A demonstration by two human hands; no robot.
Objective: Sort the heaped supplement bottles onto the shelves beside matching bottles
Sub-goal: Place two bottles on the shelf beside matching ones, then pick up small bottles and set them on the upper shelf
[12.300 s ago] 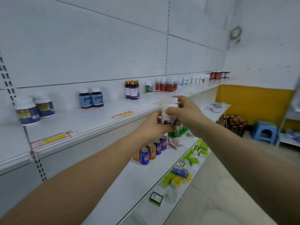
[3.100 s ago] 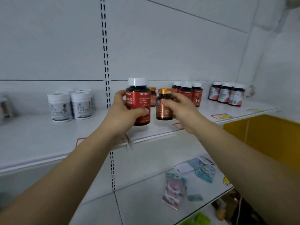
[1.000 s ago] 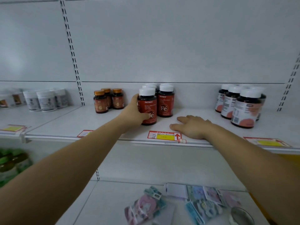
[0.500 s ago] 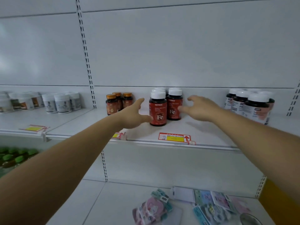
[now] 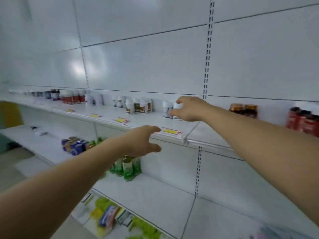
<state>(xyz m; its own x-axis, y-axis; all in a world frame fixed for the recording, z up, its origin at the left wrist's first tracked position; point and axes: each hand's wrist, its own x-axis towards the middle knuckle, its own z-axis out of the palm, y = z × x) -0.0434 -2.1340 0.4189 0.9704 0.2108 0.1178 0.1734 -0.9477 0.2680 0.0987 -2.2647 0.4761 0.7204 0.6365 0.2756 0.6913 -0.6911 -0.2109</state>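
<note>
On the top shelf (image 5: pixel 107 116), your right hand (image 5: pixel 189 109) is at a pair of white tubs (image 5: pixel 168 109); its fingers curl around the right-hand tub, thumb low on the front, though motion blur keeps you from telling how firmly they close. Your left hand (image 5: pixel 143 142) hangs nearer, just below the shelf's front edge, fingers spread and thumb out, holding nothing.

Left of the tubs stands a cluster of white bottles (image 5: pixel 139 106) with brown labels, then more white bottles and red-labelled ones farther left. To the right sit amber bottles (image 5: pixel 243 110) with gold caps and, at the far right edge, red bottles (image 5: pixel 303 120). None of the label writing can be read; everything is smeared.

Yellow price tags (image 5: pixel 170 131) with red borders line the shelf edge; their print is illegible. On the shelf below, blue cans (image 5: pixel 73 145) and green bottles (image 5: pixel 126 167) stand. Lower still lie green and yellow packets (image 5: pixel 103 211).
</note>
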